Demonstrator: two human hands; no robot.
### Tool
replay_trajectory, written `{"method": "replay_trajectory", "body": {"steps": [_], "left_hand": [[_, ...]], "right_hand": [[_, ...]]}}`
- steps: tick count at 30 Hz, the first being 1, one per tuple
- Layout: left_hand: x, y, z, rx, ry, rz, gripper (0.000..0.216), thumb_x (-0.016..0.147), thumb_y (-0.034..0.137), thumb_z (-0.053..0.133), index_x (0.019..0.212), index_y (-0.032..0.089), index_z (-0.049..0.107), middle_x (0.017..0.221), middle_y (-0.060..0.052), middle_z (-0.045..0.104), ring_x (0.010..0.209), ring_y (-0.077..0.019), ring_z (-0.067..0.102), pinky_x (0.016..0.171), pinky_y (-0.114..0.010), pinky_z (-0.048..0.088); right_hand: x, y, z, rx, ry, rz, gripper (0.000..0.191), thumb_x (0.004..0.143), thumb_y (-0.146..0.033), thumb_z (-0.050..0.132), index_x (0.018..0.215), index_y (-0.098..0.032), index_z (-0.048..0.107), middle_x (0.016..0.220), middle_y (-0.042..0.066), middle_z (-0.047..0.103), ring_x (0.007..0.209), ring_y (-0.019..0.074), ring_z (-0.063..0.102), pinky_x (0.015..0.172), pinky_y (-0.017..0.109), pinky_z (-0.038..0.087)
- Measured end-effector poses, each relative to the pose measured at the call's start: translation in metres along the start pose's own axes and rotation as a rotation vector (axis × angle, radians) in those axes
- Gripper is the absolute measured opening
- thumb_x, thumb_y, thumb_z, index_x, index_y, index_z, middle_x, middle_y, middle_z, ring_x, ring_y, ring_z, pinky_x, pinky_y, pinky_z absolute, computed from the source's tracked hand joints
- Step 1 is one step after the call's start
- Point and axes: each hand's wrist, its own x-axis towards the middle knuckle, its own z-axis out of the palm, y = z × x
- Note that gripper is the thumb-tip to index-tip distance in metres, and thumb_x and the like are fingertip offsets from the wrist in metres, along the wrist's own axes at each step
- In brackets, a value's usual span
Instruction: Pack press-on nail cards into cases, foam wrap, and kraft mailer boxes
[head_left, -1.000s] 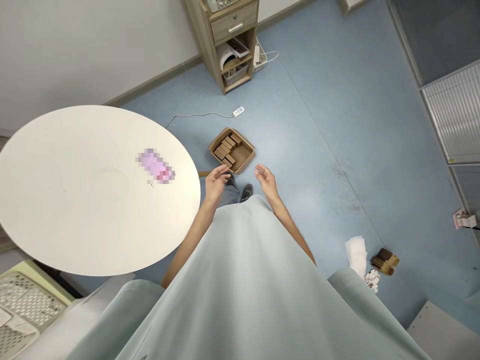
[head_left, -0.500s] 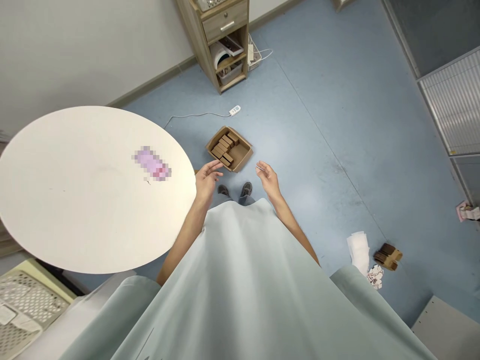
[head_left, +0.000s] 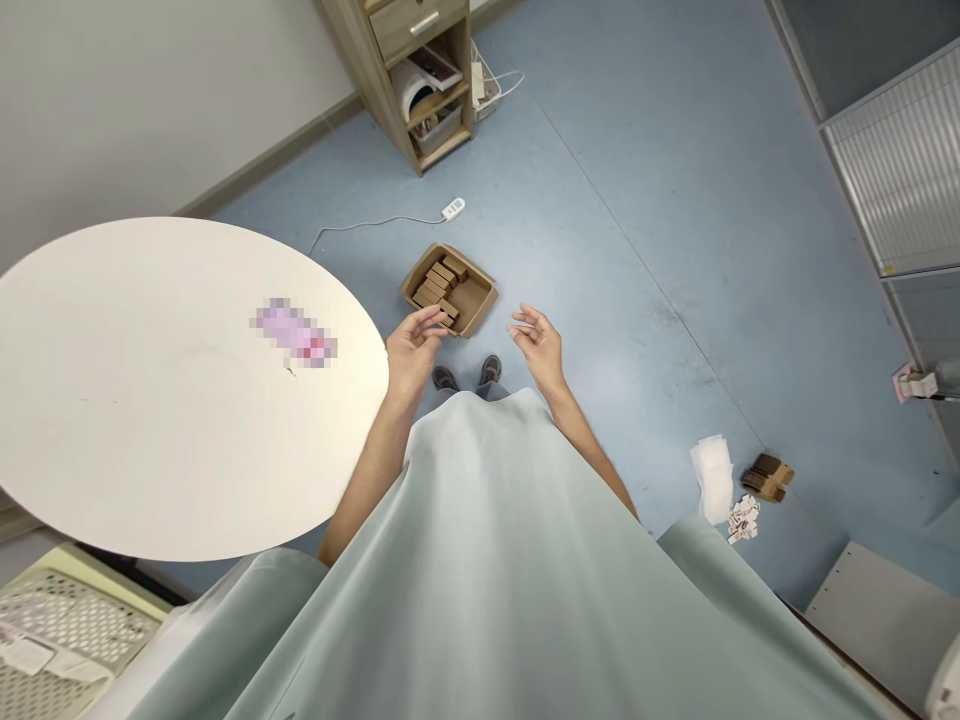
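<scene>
My left hand (head_left: 412, 350) is held out in front of the pale green clothing, beside the edge of the round white table (head_left: 165, 470). Its fingers are loosely bent and apart, with nothing visible in them. My right hand (head_left: 541, 348) faces it across a gap, fingers curved and spread from the thumb, also with nothing visible in it. Below on the floor, beyond the shoes, stands an open cardboard box (head_left: 480, 298). Several small brown boxes (head_left: 435, 284) fill its left side. In the view, the left fingertips overlap the box's near corner, but the hand is well above it.
A blurred purple item (head_left: 294, 330) lies on the table. A white controller (head_left: 453, 209) with a cord rests on the floor near a wooden cabinet (head_left: 409, 110). At right are white sheets (head_left: 712, 478), scattered small pieces (head_left: 743, 520) and brown boxes (head_left: 768, 478). A perforated basket (head_left: 67, 620) is lower left.
The camera view has shifted slightly, so floor items appear moved up and left. Both hands stay raised and apart; their fingers have shifted a little.
</scene>
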Motion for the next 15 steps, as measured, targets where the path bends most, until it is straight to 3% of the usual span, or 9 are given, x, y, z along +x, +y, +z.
{"method": "replay_trajectory", "body": {"steps": [5,8,11,15], "left_hand": [[-0.002,0.008,0.001,-0.041,-0.017,0.01,0.056,0.071,0.021,0.083,0.127,0.02,0.078,0.13,-0.011,0.081,0.107,-0.0229,0.079,0.106,-0.042,0.065],[-0.005,0.014,0.001,-0.05,0.023,0.004,0.045,0.078,0.034,0.092,0.118,0.019,0.078,0.111,-0.008,0.082,0.086,-0.0169,0.076,0.08,-0.03,0.065],[-0.011,0.022,0.0,-0.036,0.098,-0.038,0.04,0.088,0.056,0.091,0.094,0.02,0.074,0.074,0.001,0.069,0.053,-0.0101,0.057,0.048,-0.023,0.044],[-0.024,0.028,-0.005,-0.073,0.214,-0.036,0.062,0.094,0.069,0.083,0.064,0.024,0.053,0.051,0.006,0.041,0.041,-0.0074,0.033,0.039,-0.024,0.025]], "right_hand": [[-0.005,-0.009,0.005,-0.001,0.015,-0.014,0.065,0.086,-0.066,0.092,0.136,-0.028,0.078,0.108,0.004,0.08,0.097,0.0205,0.078,0.101,0.04,0.068],[-0.009,-0.019,0.007,-0.02,0.004,-0.023,0.057,0.088,-0.068,0.089,0.126,-0.026,0.079,0.099,0.002,0.077,0.087,0.0184,0.075,0.091,0.038,0.067],[-0.011,-0.029,0.008,-0.039,-0.018,-0.014,0.052,0.089,-0.068,0.088,0.118,-0.026,0.079,0.089,0.0,0.074,0.08,0.0173,0.074,0.083,0.035,0.064],[-0.008,-0.037,0.01,-0.041,-0.062,0.011,0.053,0.086,-0.07,0.089,0.114,-0.026,0.078,0.077,-0.004,0.069,0.068,0.0146,0.07,0.068,0.03,0.058]]}}
